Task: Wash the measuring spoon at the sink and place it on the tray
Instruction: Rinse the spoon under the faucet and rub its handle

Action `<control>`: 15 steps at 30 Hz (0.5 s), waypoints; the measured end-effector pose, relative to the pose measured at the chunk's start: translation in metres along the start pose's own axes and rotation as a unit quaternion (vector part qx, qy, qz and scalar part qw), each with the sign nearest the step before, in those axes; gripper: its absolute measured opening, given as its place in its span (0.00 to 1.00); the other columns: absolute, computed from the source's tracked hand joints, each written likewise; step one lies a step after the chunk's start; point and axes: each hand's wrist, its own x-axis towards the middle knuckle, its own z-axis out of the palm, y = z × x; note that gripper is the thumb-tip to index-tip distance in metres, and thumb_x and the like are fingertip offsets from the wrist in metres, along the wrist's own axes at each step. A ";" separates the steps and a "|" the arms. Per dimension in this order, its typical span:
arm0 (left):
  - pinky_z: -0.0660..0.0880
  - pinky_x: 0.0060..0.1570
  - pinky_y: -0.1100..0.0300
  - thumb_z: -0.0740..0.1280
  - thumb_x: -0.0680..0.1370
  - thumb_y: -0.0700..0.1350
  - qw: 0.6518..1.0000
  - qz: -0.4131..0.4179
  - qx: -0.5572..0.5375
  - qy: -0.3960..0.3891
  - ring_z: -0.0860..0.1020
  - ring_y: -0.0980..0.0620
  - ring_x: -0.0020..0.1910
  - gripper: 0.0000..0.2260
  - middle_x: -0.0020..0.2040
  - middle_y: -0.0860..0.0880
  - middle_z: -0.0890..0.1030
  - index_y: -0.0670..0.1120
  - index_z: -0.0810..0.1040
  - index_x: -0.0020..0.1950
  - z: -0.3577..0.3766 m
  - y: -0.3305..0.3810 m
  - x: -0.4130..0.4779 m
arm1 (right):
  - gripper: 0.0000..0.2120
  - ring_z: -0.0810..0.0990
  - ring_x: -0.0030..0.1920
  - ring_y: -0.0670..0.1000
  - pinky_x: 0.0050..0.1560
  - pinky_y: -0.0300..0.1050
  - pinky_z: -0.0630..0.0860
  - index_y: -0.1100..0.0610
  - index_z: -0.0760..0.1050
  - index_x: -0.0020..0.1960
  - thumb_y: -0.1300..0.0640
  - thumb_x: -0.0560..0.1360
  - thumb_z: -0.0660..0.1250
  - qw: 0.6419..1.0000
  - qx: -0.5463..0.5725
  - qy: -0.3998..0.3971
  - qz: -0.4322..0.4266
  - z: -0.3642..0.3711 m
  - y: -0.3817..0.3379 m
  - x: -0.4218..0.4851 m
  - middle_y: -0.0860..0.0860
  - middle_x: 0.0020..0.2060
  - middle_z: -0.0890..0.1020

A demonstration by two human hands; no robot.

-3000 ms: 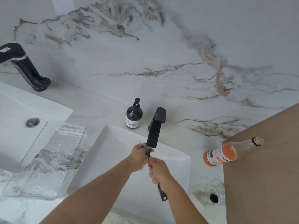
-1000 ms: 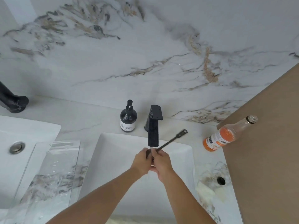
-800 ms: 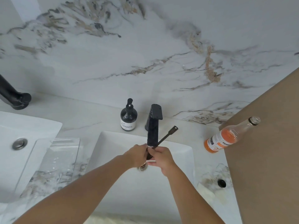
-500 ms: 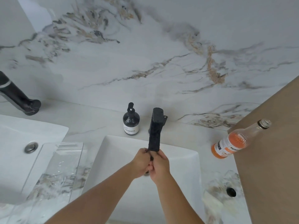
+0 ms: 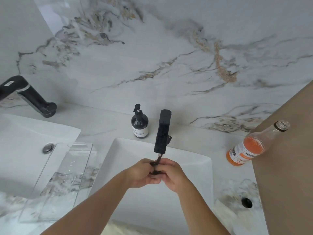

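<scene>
Over the white sink [image 5: 194,167], just under the spout of the black faucet [image 5: 162,133], my left hand [image 5: 142,172] and my right hand [image 5: 171,173] are pressed together around the black measuring spoon [image 5: 157,161]. Only a short dark piece of the spoon shows between my fingers; its bowl and most of its handle are hidden. A clear tray [image 5: 57,184] with water drops lies on the counter to the left of the sink.
A dark soap pump bottle [image 5: 139,123] stands behind the sink. An open bottle of orange drink [image 5: 249,148] stands at the right by a brown panel [image 5: 291,167]. A second sink [image 5: 25,150] and black faucet [image 5: 28,95] are at the left. A small black cap [image 5: 246,202] lies at the right.
The spoon's handle, which stuck out up and to the right a second ago, is now tucked between my hands. Both hands stay under the spout; the camera view shifted slightly.
</scene>
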 end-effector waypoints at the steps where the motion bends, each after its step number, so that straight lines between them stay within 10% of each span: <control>1: 0.78 0.38 0.56 0.47 0.72 0.25 0.999 0.002 -0.034 0.003 0.78 0.42 0.39 0.22 0.43 0.36 0.80 0.33 0.79 0.53 -0.001 -0.003 -0.002 | 0.11 0.83 0.41 0.61 0.37 0.46 0.81 0.71 0.81 0.52 0.73 0.70 0.71 1.000 0.005 -0.005 0.008 0.001 0.000 0.000 0.66 0.45 0.84; 4: 0.73 0.31 0.58 0.47 0.72 0.25 0.996 0.013 -0.082 0.035 0.76 0.46 0.33 0.21 0.41 0.38 0.79 0.32 0.77 0.53 0.002 -0.017 -0.012 | 0.07 0.79 0.34 0.56 0.30 0.44 0.76 0.67 0.83 0.48 0.63 0.74 0.72 0.999 0.026 -0.007 0.035 0.004 0.003 -0.001 0.61 0.45 0.85; 10: 0.60 0.25 0.62 0.56 0.75 0.40 0.990 0.003 -0.082 0.117 0.68 0.48 0.26 0.09 0.34 0.42 0.75 0.39 0.75 0.42 0.008 -0.038 -0.033 | 0.06 0.86 0.45 0.58 0.48 0.51 0.83 0.68 0.78 0.52 0.67 0.78 0.66 0.986 0.164 -0.002 -0.019 0.003 -0.021 0.010 0.62 0.44 0.86; 15: 0.60 0.21 0.62 0.54 0.83 0.55 0.980 0.003 -0.116 0.163 0.68 0.48 0.24 0.22 0.33 0.42 0.75 0.39 0.74 0.42 0.000 -0.038 -0.037 | 0.09 0.82 0.50 0.59 0.57 0.54 0.81 0.70 0.76 0.55 0.69 0.75 0.68 0.985 0.162 0.018 -0.061 0.013 -0.040 0.020 0.64 0.47 0.82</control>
